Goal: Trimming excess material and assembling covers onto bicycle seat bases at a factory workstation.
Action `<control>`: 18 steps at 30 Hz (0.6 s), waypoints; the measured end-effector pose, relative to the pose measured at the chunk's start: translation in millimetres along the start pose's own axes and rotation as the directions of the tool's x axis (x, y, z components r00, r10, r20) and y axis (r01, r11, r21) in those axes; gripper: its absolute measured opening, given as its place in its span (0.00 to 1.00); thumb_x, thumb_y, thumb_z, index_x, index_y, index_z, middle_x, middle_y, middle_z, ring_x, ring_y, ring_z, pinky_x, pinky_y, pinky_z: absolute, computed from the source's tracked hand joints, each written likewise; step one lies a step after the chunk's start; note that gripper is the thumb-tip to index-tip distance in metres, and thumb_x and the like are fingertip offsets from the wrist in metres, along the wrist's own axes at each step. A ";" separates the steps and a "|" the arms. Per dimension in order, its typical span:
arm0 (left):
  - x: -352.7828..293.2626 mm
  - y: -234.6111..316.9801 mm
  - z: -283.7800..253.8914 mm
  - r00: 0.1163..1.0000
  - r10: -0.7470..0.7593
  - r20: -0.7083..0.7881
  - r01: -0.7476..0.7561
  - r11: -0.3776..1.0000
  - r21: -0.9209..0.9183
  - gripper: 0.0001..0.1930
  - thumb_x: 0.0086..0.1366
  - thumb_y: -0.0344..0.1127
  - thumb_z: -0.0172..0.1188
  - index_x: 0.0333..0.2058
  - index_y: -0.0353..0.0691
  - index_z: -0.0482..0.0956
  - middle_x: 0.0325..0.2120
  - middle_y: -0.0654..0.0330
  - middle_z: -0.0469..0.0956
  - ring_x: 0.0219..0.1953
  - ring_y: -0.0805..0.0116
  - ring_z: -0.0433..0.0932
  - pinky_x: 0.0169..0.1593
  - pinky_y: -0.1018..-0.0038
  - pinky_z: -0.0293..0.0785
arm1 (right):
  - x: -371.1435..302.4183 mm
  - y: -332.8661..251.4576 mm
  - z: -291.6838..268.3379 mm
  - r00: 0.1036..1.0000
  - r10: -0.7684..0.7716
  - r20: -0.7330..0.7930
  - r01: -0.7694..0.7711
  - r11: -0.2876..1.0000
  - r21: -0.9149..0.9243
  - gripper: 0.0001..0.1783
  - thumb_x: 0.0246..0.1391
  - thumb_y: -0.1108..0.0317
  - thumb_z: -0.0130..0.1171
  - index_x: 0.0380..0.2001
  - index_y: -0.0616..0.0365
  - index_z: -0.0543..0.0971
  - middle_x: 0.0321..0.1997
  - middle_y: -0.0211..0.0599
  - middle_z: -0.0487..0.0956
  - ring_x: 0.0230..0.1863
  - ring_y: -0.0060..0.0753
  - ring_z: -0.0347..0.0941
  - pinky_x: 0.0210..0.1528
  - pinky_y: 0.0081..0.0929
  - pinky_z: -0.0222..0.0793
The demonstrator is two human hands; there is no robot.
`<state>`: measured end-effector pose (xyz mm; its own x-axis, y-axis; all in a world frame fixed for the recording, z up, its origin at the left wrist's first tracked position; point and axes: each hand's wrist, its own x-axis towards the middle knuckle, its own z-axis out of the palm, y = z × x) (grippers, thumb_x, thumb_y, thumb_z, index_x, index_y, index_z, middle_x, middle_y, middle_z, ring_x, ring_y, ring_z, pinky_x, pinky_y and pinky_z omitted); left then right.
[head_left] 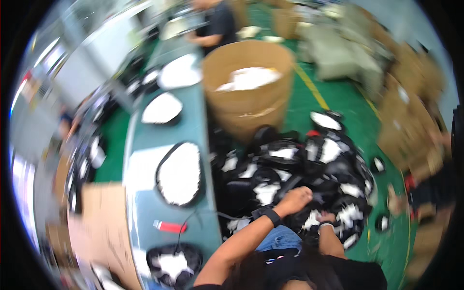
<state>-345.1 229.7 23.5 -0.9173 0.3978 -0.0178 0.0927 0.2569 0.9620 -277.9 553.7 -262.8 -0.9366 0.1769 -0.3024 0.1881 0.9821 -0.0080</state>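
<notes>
My left hand (294, 201), with a black band on its wrist, is over a heap of black pieces with white stuffing (282, 153) on the floor. Its fingers look curled, but blur hides what, if anything, is in them. To its right, my right hand (327, 218), wearing a pale wristband, reaches down to a black-and-white piece (349, 216) in the heap. Its fingers are too smeared to read. On the table (145, 209) at my left lie a rounded black-rimmed piece with a white face (179, 174) and a red object (170, 226).
A large round cardboard bin (247, 108) with white material inside stands ahead, beside the table. Another person (220, 26) stands at the table's far end. Flattened cardboard (408, 128) leans at the right, near another person's hand (397, 203). A thin dark cable (205, 211) crosses the table edge.
</notes>
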 end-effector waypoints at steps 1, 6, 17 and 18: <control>-9.0 5.9 -10.7 0.999 0.028 0.016 -0.029 0.999 0.014 0.12 0.60 0.39 0.56 0.39 0.39 0.76 0.32 0.54 0.79 0.37 0.57 0.79 0.42 0.67 0.73 | 22.4 27.3 11.6 0.970 -0.227 -0.084 0.223 0.973 -0.057 0.19 0.44 0.46 0.59 0.31 0.48 0.81 0.33 0.38 0.82 0.34 0.41 0.79 0.35 0.36 0.71; -106.0 73.8 -93.0 0.980 -0.044 -0.193 0.078 0.982 0.174 0.13 0.60 0.39 0.56 0.40 0.39 0.73 0.37 0.52 0.76 0.41 0.52 0.76 0.44 0.64 0.72 | 136.7 -33.1 -24.3 0.663 -0.736 0.138 0.736 0.674 0.057 0.16 0.47 0.50 0.58 0.29 0.50 0.80 0.31 0.38 0.81 0.33 0.40 0.79 0.34 0.34 0.70; -401.1 345.5 -110.7 -0.125 0.582 -0.803 0.576 0.702 0.419 0.22 0.58 0.49 0.53 0.37 0.33 0.76 0.34 0.44 0.76 0.34 0.57 0.76 0.36 0.74 0.73 | -39.5 -348.7 -231.3 0.090 -0.884 0.459 0.830 0.321 0.456 0.11 0.52 0.61 0.54 0.23 0.55 0.75 0.25 0.38 0.80 0.30 0.37 0.78 0.30 0.28 0.68; -412.2 357.5 -82.8 -0.219 0.638 -0.739 0.715 0.620 0.323 0.19 0.58 0.45 0.55 0.38 0.33 0.76 0.34 0.47 0.76 0.33 0.59 0.76 0.35 0.75 0.72 | -21.3 -324.4 -242.2 0.050 -0.879 0.474 0.816 0.309 0.488 0.11 0.53 0.62 0.54 0.23 0.56 0.74 0.25 0.38 0.80 0.30 0.37 0.78 0.29 0.28 0.68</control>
<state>34.1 84.6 397.3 -0.0257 -0.5740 0.8184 -0.4731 0.7282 0.4959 -390.5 246.9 -22.9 -0.0720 -0.8851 -0.4598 -0.5621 0.4168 -0.7143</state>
